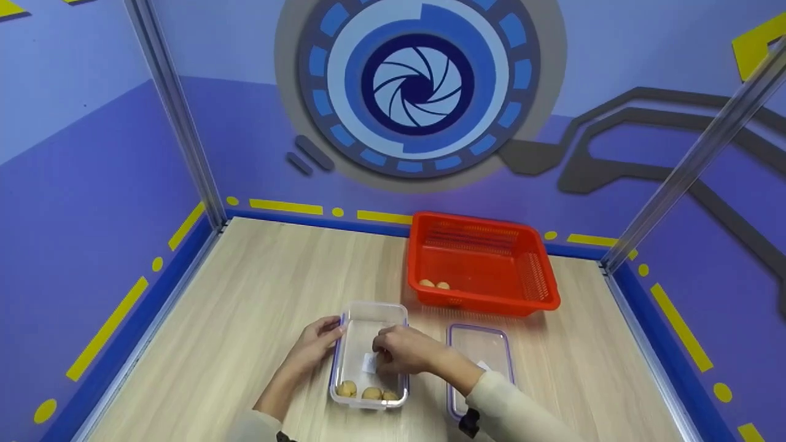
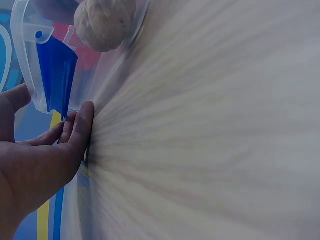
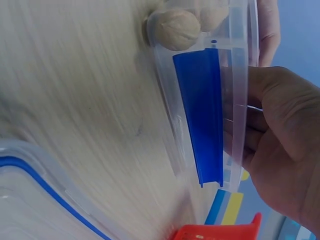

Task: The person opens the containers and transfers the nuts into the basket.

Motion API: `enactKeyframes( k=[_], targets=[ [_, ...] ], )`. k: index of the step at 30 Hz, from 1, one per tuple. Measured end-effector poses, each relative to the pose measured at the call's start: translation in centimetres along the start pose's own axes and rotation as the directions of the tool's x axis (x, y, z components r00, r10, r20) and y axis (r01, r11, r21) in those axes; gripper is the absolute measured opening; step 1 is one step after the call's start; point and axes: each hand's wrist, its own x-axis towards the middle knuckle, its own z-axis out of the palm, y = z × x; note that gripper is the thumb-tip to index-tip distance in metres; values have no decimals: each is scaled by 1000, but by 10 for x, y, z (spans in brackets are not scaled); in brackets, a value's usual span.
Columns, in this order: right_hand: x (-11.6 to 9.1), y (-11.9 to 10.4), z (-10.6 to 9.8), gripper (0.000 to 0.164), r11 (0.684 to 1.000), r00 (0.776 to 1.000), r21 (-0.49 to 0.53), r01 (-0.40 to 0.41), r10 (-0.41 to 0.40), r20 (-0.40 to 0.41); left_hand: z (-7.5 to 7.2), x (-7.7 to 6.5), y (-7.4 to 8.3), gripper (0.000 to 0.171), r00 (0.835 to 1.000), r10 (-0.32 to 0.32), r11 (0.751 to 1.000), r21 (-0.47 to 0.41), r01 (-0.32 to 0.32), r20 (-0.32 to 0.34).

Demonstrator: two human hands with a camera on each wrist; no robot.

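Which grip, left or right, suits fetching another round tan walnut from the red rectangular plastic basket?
Probably the right grip: it's nearer the basket and its walnuts, while the left grip touches the left side of the clear rectangular plastic box.

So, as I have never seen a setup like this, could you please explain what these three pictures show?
There is no machine here, only a person's two bare hands: the left hand and the right hand. The wide picture comes from a camera worn on the head, looking forward and down. The other two come from a camera on each wrist, so they look tilted and close-up. On the wood-grain tabletop stands an open clear plastic food container with walnuts at its near end. A blue-edged lid lies to the right; farther back is a red plastic basket with two more walnuts. The left hand rests against the container's left side. The right hand reaches inside with curled fingers; whether they hold anything is hidden.
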Motion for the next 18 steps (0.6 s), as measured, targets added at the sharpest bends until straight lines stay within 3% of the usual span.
enactKeyframes(
  k=[5,10,14,18],
  targets=[
    [2,1,-7,15,997,999,69,-20,23,-38,1,-1,1,63,1000,-9,1000,-24,8,-7],
    [2,5,-21,15,987,990,159,-32,53,-134,2,-2,1,64,1000,-13,999,-30,13,-8],
    [2,15,-35,21,970,969,238,-57,112,-221,2,-2,0,64,1000,-8,1000,-23,8,-7],
    [-1,31,-47,25,947,934,306,-99,194,-301,2,-2,0,63,1000,-6,1000,-14,5,-12]
  ],
)
